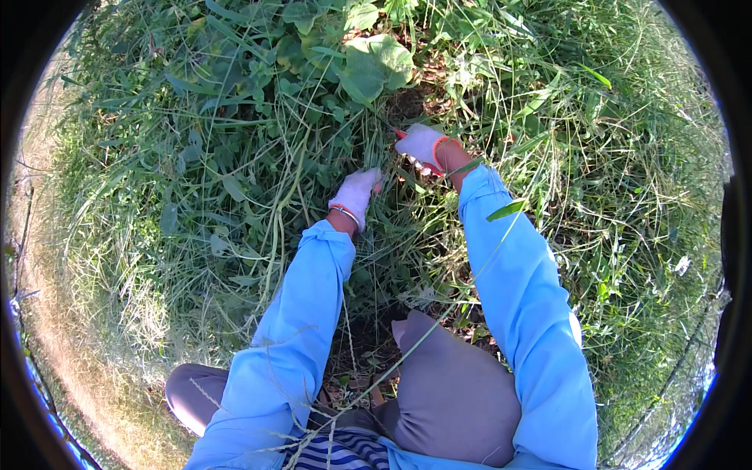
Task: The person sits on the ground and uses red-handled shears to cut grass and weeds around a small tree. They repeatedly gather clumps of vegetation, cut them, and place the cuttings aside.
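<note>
My left hand [355, 194] wears a white knit glove with an orange cuff, and a metal bangle circles the wrist. Its fingers curl around green grass stems [374, 144] low among the weeds, partly hidden by them. Just ahead and to the right, my right hand [420, 144], gloved the same way, is closed around a red-handled tool [400, 134]. Only bits of the red handle show beside the glove; a thin dark line runs from it into the grass, and the working end cannot be made out.
A broad-leaved plant [376, 67] grows ahead of my hands, with a patch of bare soil [411, 103] beside it. A thick pale vine stem [282, 205] runs left of my left hand. Tall grass [617, 235] stands on the right. My bent knee [455, 388] is close below.
</note>
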Tool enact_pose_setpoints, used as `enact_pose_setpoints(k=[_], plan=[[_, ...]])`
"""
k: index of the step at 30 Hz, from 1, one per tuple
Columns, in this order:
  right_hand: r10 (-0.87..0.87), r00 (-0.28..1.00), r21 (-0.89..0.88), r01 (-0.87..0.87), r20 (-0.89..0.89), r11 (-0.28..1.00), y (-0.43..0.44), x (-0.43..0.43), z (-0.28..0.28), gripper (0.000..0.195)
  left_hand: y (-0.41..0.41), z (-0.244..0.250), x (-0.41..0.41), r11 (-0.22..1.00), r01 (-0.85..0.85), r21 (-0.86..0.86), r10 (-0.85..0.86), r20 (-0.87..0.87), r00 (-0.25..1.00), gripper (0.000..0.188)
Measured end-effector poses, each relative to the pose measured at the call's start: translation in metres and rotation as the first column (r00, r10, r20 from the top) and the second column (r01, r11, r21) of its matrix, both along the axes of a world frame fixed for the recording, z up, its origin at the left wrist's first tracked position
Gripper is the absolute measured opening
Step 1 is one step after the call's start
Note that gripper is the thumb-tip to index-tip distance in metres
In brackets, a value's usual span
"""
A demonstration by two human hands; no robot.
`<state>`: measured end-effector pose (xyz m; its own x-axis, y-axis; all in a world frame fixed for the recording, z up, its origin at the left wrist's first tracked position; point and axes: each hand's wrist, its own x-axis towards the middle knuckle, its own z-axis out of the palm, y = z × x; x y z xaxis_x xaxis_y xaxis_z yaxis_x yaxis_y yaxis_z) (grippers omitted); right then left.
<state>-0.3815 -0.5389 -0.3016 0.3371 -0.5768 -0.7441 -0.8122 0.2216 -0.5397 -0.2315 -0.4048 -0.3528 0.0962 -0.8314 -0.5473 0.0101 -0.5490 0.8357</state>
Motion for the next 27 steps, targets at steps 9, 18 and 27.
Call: enact_pose_setpoints(k=[9,18,27], plan=[[0.028,1.000,-0.023,-0.028,-0.005,0.999,0.027,-0.052,-0.003,0.037,0.031,0.053,0.008,0.982,-0.177,0.072,0.188,-0.221,0.957,0.032],[0.201,0.968,0.083,-0.191,-0.148,0.978,0.021,-0.047,-0.014,0.033,0.035,0.039,0.009,0.950,-0.296,0.099,0.302,-0.051,0.952,0.027],[0.598,0.698,-0.496,-0.709,-0.394,0.501,-0.016,-0.046,-0.138,0.028,0.020,0.045,-0.046,0.941,-0.337,0.041,0.317,0.248,0.915,0.039]])
